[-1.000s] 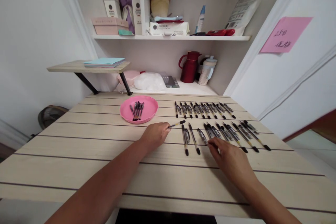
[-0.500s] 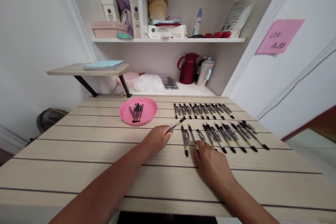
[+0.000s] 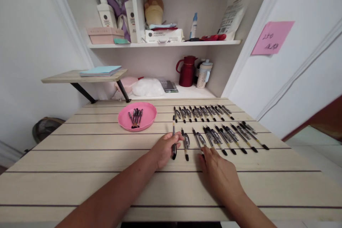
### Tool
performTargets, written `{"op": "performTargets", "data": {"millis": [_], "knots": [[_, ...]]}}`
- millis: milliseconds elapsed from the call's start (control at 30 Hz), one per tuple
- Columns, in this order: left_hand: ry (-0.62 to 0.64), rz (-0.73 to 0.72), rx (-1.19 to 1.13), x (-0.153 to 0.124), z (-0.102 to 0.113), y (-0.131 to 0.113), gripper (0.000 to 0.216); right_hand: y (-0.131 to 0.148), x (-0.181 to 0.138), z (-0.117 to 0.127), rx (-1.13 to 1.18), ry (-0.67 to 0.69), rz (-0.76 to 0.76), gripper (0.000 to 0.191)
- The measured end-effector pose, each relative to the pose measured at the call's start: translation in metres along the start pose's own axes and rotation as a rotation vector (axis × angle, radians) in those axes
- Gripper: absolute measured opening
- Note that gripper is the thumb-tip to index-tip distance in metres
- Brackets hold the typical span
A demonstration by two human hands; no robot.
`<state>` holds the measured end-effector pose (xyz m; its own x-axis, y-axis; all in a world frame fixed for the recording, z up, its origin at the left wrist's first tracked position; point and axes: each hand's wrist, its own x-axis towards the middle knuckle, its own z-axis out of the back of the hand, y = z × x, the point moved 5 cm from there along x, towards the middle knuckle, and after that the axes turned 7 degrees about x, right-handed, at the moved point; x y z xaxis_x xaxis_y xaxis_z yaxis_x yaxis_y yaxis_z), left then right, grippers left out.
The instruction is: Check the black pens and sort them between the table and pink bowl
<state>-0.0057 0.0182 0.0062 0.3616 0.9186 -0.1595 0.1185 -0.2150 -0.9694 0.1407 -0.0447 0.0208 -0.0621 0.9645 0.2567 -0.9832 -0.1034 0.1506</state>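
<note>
My left hand (image 3: 165,149) is closed around a pen (image 3: 174,128), held nearly upright with its dark tip end pointing away from me. Just right of it, an uncapped pen (image 3: 185,148) lies with a clear-and-black cap (image 3: 187,139) alongside. My right hand (image 3: 220,171) rests low on the table, fingers together on the lower end of another pen (image 3: 197,137); the fingertips are partly hidden. A loose cap (image 3: 201,138) lies by those fingers. Further pens with caps beside them continue the near row to the right, and a far row of pens (image 3: 203,113) lies behind.
A pink plate (image 3: 152,114) with several short dark pen parts (image 3: 136,117) stands left of the rows. At the back are a red jug (image 3: 187,73), a pale cup (image 3: 204,74) and a plastic bag (image 3: 148,88). A small raised shelf (image 3: 58,77) stands at the back left.
My left hand has turned its pen from slanting right to nearly upright and moved slightly nearer me. My right hand stays by the same pen, which has shifted slightly beside its cap.
</note>
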Motion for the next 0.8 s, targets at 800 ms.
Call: {"op": "performTargets", "data": {"millis": [800], "knots": [[-0.031,0.049,-0.416,0.01,-0.031,0.012,0.009,0.021,-0.003,-0.009,0.11,0.054,0.031,0.014]]}}
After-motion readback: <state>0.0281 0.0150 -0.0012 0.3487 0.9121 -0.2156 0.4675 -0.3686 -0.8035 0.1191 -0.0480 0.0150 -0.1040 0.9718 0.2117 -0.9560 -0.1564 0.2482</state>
